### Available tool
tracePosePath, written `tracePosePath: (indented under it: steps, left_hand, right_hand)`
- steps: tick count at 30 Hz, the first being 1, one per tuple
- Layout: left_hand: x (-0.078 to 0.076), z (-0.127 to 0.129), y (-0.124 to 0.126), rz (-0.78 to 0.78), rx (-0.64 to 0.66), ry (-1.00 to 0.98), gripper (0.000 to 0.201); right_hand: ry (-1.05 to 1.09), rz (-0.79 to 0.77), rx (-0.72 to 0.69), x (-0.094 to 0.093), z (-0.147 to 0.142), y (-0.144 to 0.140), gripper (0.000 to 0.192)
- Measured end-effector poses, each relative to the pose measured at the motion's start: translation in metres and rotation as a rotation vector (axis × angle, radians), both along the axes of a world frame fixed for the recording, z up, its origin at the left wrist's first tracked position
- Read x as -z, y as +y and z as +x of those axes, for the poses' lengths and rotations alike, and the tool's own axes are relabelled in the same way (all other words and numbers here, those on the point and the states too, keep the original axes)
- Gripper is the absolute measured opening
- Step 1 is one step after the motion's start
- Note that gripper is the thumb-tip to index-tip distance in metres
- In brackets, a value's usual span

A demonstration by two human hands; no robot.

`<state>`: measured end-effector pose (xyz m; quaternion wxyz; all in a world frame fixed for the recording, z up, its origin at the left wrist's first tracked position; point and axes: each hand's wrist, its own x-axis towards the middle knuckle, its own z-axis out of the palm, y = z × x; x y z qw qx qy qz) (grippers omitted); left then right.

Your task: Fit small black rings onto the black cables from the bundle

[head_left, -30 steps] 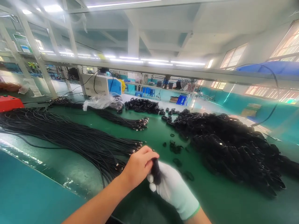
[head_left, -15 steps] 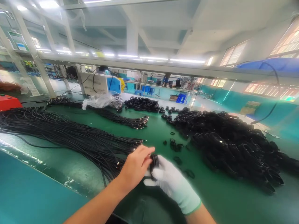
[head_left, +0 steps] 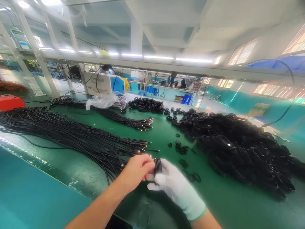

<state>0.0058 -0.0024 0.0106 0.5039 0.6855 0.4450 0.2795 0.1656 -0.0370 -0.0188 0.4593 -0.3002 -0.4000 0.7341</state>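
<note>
Now you're mid-wind: your gloved right hand [head_left: 175,187] clamps the black cable coil [head_left: 157,166], your bare left hand [head_left: 138,170] pinches it — next, a snug wrap toward twelve o'clock.

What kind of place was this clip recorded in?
Most likely a factory floor for cable assembly. A long green workbench carries straight black cables and a heap of coiled cables, with more benches and a fan behind. Both hands hold a small coiled cable.
</note>
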Motion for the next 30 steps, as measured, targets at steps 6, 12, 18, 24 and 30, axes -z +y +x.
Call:
tracePosePath:
  steps: [6,12,18,24,30]
  left_hand:
    - [0.013,0.004,-0.002,0.638,-0.109,0.209,0.034]
    - [0.023,0.011,0.010,0.618,-0.141,0.068,0.032]
    - [0.000,0.008,0.023,0.448,-0.073,0.111,0.022]
    - [-0.016,-0.017,0.036,0.020,0.309,-0.170,0.039]
    - [-0.008,-0.013,0.033,0.037,0.278,-0.103,0.040]
  right_hand:
    - [-0.063,-0.026,0.040,0.001,-0.006,0.001,0.058]
    - [0.024,-0.021,0.040,0.003,-0.010,0.002,0.061]
    - [0.218,-0.063,-0.021,0.002,-0.005,0.001,0.036]
    - [0.464,-0.199,-0.213,-0.005,-0.002,0.000,0.042]
    - [0.071,-0.097,0.001,-0.001,-0.007,0.002,0.045]
